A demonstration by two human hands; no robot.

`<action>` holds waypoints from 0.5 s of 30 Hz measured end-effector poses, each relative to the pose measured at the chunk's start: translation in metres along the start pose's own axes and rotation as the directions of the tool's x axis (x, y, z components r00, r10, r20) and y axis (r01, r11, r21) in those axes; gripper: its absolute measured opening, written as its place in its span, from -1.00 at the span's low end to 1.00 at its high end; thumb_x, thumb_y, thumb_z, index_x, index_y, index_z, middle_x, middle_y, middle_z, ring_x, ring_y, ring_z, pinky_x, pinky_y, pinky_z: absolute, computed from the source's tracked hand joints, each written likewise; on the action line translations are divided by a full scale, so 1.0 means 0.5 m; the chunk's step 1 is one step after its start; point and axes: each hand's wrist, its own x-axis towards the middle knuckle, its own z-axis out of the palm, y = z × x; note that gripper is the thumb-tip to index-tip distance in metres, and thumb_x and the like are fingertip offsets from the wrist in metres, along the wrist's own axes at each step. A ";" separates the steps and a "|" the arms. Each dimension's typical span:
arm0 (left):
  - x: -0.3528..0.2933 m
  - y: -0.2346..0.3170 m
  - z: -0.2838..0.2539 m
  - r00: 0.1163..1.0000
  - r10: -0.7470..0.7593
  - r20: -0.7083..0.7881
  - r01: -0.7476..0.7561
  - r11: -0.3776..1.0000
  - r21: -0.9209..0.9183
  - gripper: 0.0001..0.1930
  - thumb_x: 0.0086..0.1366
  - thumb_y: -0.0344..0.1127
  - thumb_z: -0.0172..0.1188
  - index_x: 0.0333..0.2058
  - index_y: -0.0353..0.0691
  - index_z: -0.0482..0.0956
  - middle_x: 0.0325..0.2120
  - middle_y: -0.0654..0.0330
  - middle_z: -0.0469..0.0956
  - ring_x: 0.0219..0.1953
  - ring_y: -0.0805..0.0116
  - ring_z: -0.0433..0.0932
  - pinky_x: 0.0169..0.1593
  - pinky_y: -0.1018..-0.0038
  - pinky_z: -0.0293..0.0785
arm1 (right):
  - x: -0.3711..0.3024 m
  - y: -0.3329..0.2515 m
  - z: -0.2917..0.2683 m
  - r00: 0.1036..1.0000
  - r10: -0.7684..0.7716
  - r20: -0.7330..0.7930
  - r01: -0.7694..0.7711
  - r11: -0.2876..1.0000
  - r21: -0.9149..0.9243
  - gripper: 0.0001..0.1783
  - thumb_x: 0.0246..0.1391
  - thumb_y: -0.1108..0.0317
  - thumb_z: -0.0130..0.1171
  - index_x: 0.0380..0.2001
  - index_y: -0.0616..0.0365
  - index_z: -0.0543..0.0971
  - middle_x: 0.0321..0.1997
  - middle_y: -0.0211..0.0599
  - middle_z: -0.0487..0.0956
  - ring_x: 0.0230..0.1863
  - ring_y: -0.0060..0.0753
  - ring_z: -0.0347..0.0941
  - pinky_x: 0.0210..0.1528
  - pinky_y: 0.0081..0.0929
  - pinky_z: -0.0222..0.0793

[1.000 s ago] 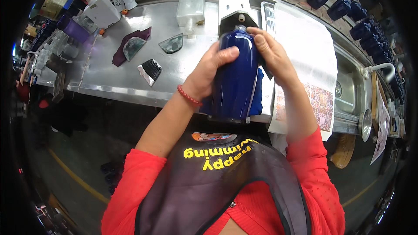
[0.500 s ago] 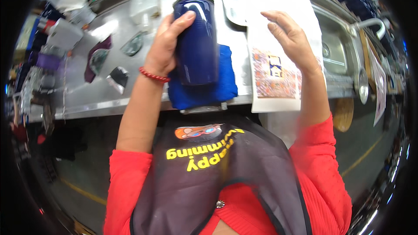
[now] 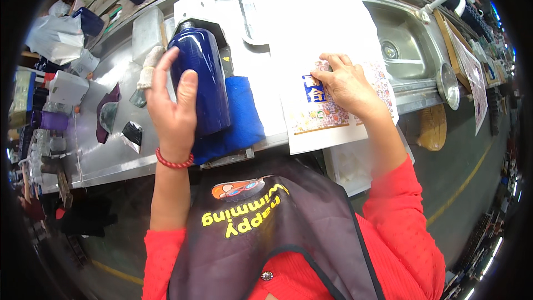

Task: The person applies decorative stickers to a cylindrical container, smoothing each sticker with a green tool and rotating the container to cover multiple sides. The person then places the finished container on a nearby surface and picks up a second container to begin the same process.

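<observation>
A glossy dark blue bottle (image 3: 203, 86) rests over a folded blue cloth (image 3: 242, 114), its narrow neck pointing away from me. My left hand (image 3: 173, 111) is at the bottle's left side, open, with thumb and fingers spread; the thumb overlaps the bottle's edge. Pale cloth (image 3: 146, 76) covers what looks like one or more of its fingertips. To the right lies a white sheet printed with a colourful pattern (image 3: 316, 119). My right hand (image 3: 351, 86) is on this printed sheet, thumb and forefinger bent together at the dark blue printed panel.
A sink (image 3: 408, 58) with a white curved tap (image 3: 448, 4) is at the right, with a round metal lid (image 3: 448, 86) beside it. A metal tray (image 3: 244, 14) sits partly under white paper (image 3: 311, 5). Dark scraps (image 3: 108, 114) lie on the steel counter (image 3: 83, 150) at left.
My left hand has loosened from the bottle and spread its fingers. My right hand has come down onto the printed sheet. The whole view has shifted, showing more of the left side.
</observation>
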 end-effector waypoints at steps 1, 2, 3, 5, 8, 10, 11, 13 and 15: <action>-0.013 0.026 -0.007 0.997 0.064 0.032 -0.069 0.979 0.191 -0.59 0.41 -0.23 0.26 0.11 -0.37 0.57 0.11 -0.14 0.55 0.17 -0.02 0.50 0.29 0.18 0.31 | 0.008 -0.001 -0.005 1.000 -0.019 -0.004 0.019 1.000 -0.012 -0.64 0.16 0.40 0.23 0.03 -0.12 0.72 0.32 -0.20 0.47 0.37 -0.11 0.32 0.22 -0.10 0.34; -0.024 0.051 0.003 0.977 0.209 0.049 -0.215 0.955 0.202 -0.61 0.40 -0.26 0.25 0.09 -0.37 0.58 0.09 -0.15 0.55 0.17 -0.06 0.50 0.29 0.17 0.32 | 0.016 -0.001 -0.011 0.999 -0.042 0.012 0.042 0.999 -0.006 -0.66 0.17 0.40 0.23 0.01 -0.10 0.72 0.31 -0.21 0.48 0.37 -0.13 0.32 0.20 -0.11 0.35; -0.036 0.076 0.020 0.945 0.320 0.067 -0.327 0.923 0.204 -0.63 0.38 -0.28 0.24 0.08 -0.37 0.59 0.08 -0.16 0.55 0.17 -0.09 0.50 0.29 0.16 0.32 | 0.023 0.000 -0.016 0.998 -0.053 0.039 0.053 0.999 0.000 -0.64 0.17 0.41 0.22 0.02 -0.10 0.72 0.32 -0.21 0.48 0.37 -0.13 0.32 0.20 -0.11 0.35; -0.069 0.125 0.066 0.937 0.134 0.322 -0.099 0.987 -0.124 -0.57 0.39 -0.35 0.19 0.18 -0.39 0.50 0.13 -0.13 0.50 0.18 0.01 0.50 0.25 0.23 0.38 | 0.032 0.003 -0.024 0.994 -0.072 0.076 0.073 0.997 -0.003 -0.62 0.17 0.43 0.20 0.04 -0.10 0.71 0.32 -0.21 0.48 0.38 -0.13 0.32 0.20 -0.11 0.35; -0.069 0.138 0.163 0.671 -0.418 0.612 0.726 0.538 -0.429 -0.38 0.40 -0.43 0.13 0.38 -0.50 0.19 0.27 -0.09 0.34 0.18 0.17 0.50 0.20 0.29 0.46 | 0.035 0.009 -0.027 0.999 -0.044 0.016 0.044 0.999 0.012 -0.58 0.15 0.46 0.19 0.07 -0.10 0.69 0.32 -0.21 0.48 0.39 -0.12 0.31 0.19 -0.10 0.36; -0.039 0.109 0.203 0.548 -0.563 0.619 0.821 0.221 -0.527 -0.22 0.38 -0.45 0.16 0.44 -0.60 -0.03 0.28 -0.12 0.27 0.13 0.11 0.53 0.14 0.23 0.51 | 0.031 0.017 -0.026 1.000 -0.009 0.017 0.009 1.000 -0.015 -0.54 0.13 0.49 0.17 0.10 -0.10 0.67 0.32 -0.20 0.48 0.39 -0.11 0.32 0.18 -0.09 0.36; -0.031 0.096 0.215 0.531 -0.581 0.616 0.825 0.188 -0.533 -0.26 0.39 -0.44 0.17 0.41 -0.59 0.03 0.24 -0.10 0.31 0.11 0.09 0.54 0.12 0.24 0.52 | 0.028 0.022 -0.025 0.999 0.022 0.027 -0.022 0.999 -0.024 -0.52 0.12 0.50 0.16 0.11 -0.10 0.67 0.32 -0.19 0.48 0.39 -0.11 0.32 0.17 -0.09 0.37; -0.020 0.075 0.231 0.490 -0.613 0.620 0.830 0.109 -0.547 -0.35 0.39 -0.43 0.17 0.35 -0.58 0.15 0.18 -0.05 0.39 0.07 0.06 0.56 0.06 0.25 0.53 | 0.020 0.033 -0.022 1.000 -0.004 0.029 0.005 1.000 -0.030 -0.50 0.11 0.53 0.13 0.12 -0.08 0.65 0.32 -0.18 0.48 0.37 -0.10 0.34 0.16 -0.08 0.38; -0.008 0.060 0.240 0.472 -0.632 0.615 0.856 0.161 -0.491 -0.67 0.41 -0.38 0.16 0.07 -0.42 0.44 -0.11 0.11 0.54 -0.11 0.23 0.57 -0.08 0.34 0.52 | 0.013 0.044 -0.019 0.999 -0.003 0.042 0.004 1.000 -0.022 -0.49 0.10 0.53 0.12 0.13 -0.08 0.65 0.32 -0.18 0.48 0.37 -0.09 0.35 0.15 -0.06 0.40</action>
